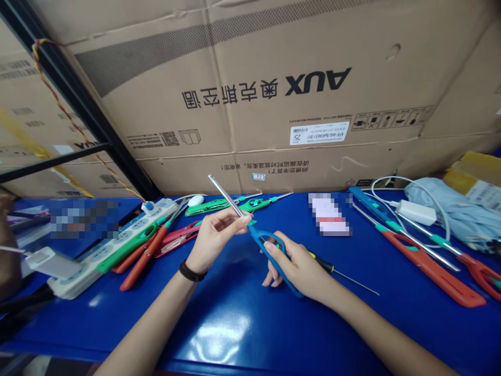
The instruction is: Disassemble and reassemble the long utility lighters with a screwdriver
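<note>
Single head-worn view, facing forward and down across blue desk (274,329); left hand (217,230) and right hand (299,261) close, mid-frame; printed cardboard (289,42) beyond desk fills upper part.

Glossy blue tabletop (313,339) reflects bright light. Brown printed cardboard (250,57) stands behind. Black metal frame (122,157) at left.

2 bare forearms (154,318) with 1 dark brown, narrow band (191,272) around the left wrist (198,256)
</note>
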Tool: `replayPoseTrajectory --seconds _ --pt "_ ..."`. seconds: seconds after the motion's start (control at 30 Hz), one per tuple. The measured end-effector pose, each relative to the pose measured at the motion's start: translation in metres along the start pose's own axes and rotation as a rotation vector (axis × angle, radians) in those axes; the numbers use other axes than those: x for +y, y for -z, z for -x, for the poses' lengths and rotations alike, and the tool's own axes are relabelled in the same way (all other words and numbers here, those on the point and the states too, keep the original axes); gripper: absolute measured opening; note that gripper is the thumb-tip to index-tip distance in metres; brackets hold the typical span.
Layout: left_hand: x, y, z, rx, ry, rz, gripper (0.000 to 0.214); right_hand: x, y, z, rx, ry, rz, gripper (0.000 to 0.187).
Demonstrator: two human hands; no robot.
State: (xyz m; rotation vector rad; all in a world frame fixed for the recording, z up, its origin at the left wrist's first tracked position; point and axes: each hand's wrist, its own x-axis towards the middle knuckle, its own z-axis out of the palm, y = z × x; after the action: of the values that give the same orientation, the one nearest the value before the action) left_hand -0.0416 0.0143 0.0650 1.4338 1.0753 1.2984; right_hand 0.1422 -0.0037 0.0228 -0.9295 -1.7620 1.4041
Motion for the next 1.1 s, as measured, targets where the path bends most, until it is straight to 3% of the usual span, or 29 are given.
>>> replayPoseTrajectory --seconds 0.23,0.4,0.63,0.93,1.1 --pt "-0.003 -0.002 0.001 0.019 0.081 -0.035 0.026 0.006 -0.007 -0.003 -0.013 -0.065 -0.202 0.035" --pt "-0.008 -0.013 0.004 0.038 0.056 -0.057 0.026 0.001 -0.01 -0.004 -0.015 -0.123 -0.319 0.041" --pt "-0.005 -0.024 0.013 -0.031 -0.057 -0.094 0.017 -0.01 -0.002 0.001 0.037 -0.067 -0.226 0.038" --pt "-0.007 -0.025 0.015 0.057 0.074 -0.004 0.022 -0.014 -0.009 0.006 0.173 0.027 -0.005 0.03" --pt "-0.004 -0.028 0.015 0.084 0.09 -0.015 0.021 -0.016 -0.01 0.006 0.172 0.058 -0.028 0.027"
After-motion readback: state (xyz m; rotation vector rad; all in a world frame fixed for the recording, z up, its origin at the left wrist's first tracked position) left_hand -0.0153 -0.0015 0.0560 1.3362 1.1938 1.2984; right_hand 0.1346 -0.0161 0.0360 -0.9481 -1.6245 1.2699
